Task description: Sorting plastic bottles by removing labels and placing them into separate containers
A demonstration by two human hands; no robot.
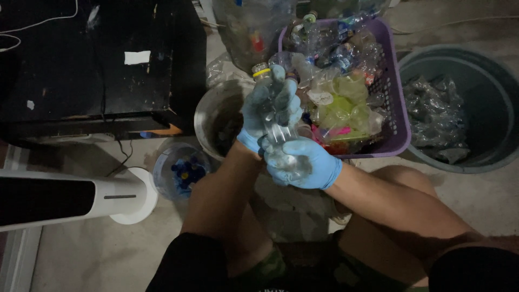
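Both my hands wear blue gloves and grip one clear plastic bottle between them. My left hand wraps the bottle's upper part, near its neck with a yellow ring. My right hand holds the bottle's lower end, closest to me. The bottle is held above the metal bucket and beside the purple basket, which is heaped with plastic bottles and wrappers.
A large grey bin with crushed clear plastic stands at the right. A small clear tub of blue caps sits on the floor at the left. A black cabinet and a white tower fan are further left. My bare knees are below.
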